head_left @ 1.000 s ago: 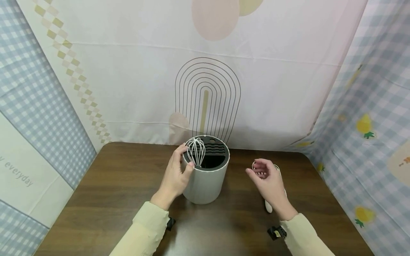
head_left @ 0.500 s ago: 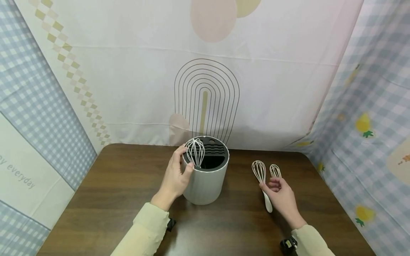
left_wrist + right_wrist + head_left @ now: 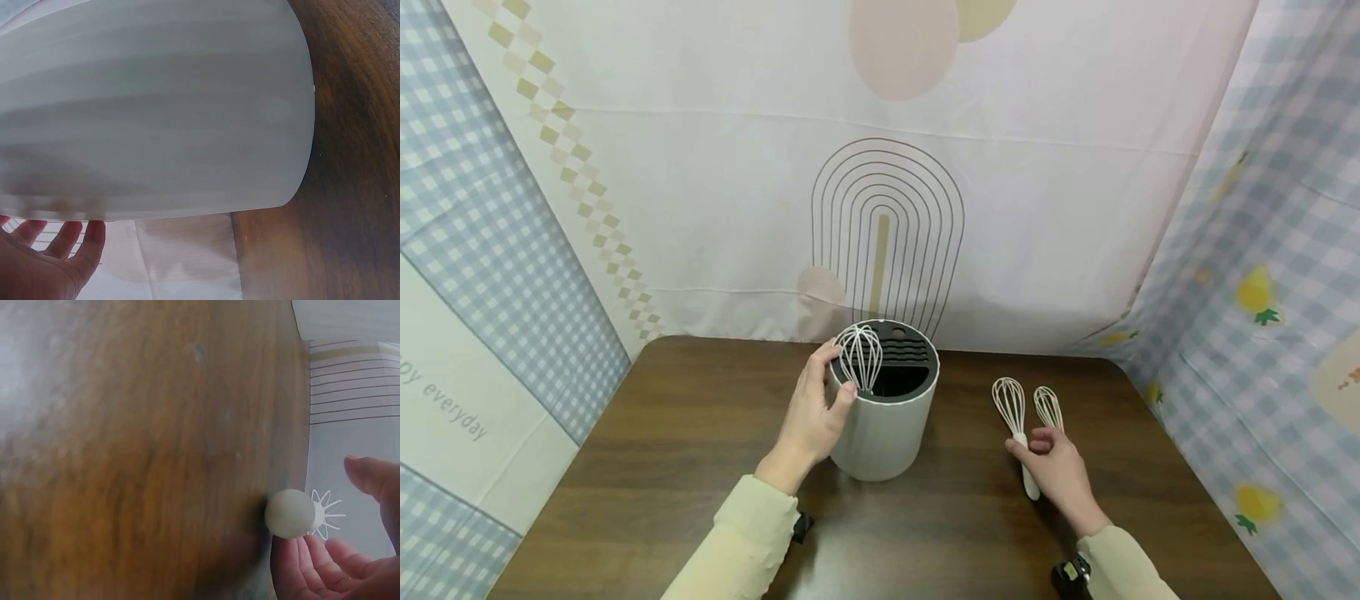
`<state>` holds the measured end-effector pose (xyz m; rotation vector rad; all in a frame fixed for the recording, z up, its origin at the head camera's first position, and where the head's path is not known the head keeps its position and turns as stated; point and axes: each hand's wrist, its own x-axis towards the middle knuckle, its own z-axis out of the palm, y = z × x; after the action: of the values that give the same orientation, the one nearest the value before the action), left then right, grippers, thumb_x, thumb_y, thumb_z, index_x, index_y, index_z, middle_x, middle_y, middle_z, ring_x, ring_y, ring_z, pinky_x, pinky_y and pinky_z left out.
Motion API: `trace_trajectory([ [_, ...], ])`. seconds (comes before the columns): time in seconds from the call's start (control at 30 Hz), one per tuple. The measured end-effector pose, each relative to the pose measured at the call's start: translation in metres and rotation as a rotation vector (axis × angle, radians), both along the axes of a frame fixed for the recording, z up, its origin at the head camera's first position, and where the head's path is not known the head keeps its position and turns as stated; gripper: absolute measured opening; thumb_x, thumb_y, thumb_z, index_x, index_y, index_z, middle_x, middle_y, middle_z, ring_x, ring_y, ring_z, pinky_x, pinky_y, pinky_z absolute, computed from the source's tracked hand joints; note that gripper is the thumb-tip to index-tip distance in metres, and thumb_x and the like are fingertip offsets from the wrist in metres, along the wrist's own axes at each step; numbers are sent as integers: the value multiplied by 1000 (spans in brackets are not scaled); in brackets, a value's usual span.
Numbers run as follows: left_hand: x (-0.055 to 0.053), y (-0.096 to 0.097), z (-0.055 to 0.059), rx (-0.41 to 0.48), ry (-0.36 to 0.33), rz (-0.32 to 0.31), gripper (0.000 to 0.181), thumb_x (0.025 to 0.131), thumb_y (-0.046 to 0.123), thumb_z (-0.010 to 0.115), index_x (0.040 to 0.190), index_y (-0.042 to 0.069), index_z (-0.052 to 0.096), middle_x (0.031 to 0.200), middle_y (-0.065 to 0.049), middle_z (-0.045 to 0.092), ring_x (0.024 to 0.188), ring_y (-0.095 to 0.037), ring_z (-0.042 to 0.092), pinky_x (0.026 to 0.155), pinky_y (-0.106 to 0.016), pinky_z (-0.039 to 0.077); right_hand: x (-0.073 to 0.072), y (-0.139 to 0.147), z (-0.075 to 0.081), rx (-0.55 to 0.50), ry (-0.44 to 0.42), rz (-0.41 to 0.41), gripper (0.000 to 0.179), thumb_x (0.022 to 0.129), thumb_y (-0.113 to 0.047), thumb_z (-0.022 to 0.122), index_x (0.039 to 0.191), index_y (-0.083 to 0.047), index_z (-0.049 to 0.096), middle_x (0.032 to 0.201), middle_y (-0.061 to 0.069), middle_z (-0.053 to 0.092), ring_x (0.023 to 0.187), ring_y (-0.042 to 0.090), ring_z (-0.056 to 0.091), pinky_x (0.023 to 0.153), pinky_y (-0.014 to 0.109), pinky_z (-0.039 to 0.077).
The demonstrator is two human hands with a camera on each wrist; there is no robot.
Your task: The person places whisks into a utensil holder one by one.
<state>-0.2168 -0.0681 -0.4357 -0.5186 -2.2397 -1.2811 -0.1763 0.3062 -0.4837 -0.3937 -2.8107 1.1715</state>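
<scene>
Currently, your right hand (image 3: 1060, 471), fingers loose, lies nearer to the larger whisk (image 3: 1019, 437) on the tabletop (image 3: 940, 533); its handle (image 3: 1032, 486) points toward you, between thumb and fingers, wires (image 3: 1010, 404) away. Your left hand (image 3: 811, 417), fingers unclenched, rests against the holder (image 3: 883, 442).

Glossy wood-grain tabletop (image 3: 700, 408), matt container (image 3: 880, 437)

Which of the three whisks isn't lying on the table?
The leftmost whisk: it sits head-up in the utensil holder. The middle whisk and the rightmost whisk lie on the wooden table by the right hand.
</scene>
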Motion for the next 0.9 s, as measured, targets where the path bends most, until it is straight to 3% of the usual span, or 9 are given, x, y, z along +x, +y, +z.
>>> trace_trajectory([
  [0.43, 1, 1, 1, -3, -9, 13, 55, 90, 37, 48, 137, 10, 40, 149, -6, 39, 132, -25, 40, 102, -47, 37, -9, -2, -10, 14, -9, 12, 50, 86, -26, 71, 117, 9, 52, 100, 24, 64, 89, 32, 62, 69, 37, 50],
  [0.9, 1, 1, 0, 2, 1, 3, 54, 90, 35, 48, 136, 9, 40, 150, -7, 39, 132, -27, 40, 101, -48, 38, -12, -3, -16, 55, 10, 2, 31, 86, -18, 69, 102, 8, 60, 83, 11, 66, 72, 21, 60, 62, 31, 47],
])
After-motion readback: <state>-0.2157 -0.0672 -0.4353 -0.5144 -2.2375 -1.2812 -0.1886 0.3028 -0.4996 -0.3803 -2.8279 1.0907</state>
